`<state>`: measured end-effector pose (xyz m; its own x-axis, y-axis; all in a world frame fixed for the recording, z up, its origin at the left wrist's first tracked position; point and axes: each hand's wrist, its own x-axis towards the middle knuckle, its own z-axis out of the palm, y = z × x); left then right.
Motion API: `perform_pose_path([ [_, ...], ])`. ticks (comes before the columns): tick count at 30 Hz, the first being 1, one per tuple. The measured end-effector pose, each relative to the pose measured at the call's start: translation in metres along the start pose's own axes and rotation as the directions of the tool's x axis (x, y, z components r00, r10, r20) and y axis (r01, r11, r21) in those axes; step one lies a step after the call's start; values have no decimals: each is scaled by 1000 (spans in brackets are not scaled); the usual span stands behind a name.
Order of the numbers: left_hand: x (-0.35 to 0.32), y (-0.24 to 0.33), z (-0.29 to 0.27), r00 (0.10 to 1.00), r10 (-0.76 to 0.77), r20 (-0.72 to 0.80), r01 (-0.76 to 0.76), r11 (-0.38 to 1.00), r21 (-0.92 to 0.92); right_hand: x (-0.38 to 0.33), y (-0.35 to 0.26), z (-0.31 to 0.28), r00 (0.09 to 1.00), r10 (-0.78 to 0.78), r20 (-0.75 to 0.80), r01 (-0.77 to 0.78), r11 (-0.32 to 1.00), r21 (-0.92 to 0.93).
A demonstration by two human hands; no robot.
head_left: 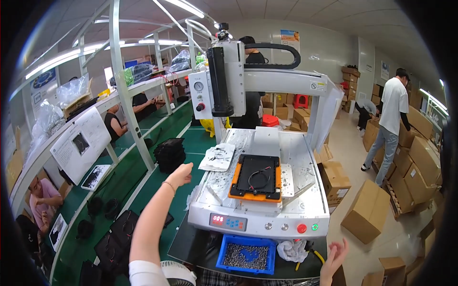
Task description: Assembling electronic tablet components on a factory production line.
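Both hands are empty and off the work: my left hand (180, 175) is stretched out over the green conveyor (138, 181), fingers loosely curled with nothing pinched, and my right hand (335, 255) hangs low at the bench's right corner, palm up and fingers spread.

Largest before me is the white screw-fastening machine (260, 143), its gantry arm overhead and its driver head (220, 81) raised clear of the deck. On the deck lies the orange fixture (256, 177) holding a black tray (257, 174) with a thin looped cable inside. Just beside it on the left lies a clear bag of parts (217, 157). Below the front panel is a blue bin of screws (246, 255), and next to it a crumpled white cloth (292, 250). The red button (301, 228) and the green one (315, 227) are on the panel near my right hand.

I judge this a pause between cycles, the piece loaded in its fixture and my left arm reaching toward the black cases (169, 153) on the conveyor. That arm is nearly straight, wrist level, a thin bracelet on it. The next move calls for a longer reach and an opened grip.
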<state>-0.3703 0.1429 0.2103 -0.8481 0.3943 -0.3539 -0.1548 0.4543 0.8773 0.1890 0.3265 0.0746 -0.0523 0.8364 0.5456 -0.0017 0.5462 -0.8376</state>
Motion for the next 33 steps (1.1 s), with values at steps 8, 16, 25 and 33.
perform_pose_path([
  [8,33,9,47,983,144,110,-111,959,-262,-11,27,-8,993,51,-110,-63,993,-105],
  [16,38,28,66,954,299,10,-256,834,-488,-10,32,-10,990,102,-96,-117,980,-163],
  [25,46,66,110,889,451,79,-153,457,-876,-9,33,-5,981,179,-71,-185,978,-97],
  [33,53,103,138,841,537,-65,-235,255,-938,-13,34,-6,984,170,-49,-175,978,-117],
])
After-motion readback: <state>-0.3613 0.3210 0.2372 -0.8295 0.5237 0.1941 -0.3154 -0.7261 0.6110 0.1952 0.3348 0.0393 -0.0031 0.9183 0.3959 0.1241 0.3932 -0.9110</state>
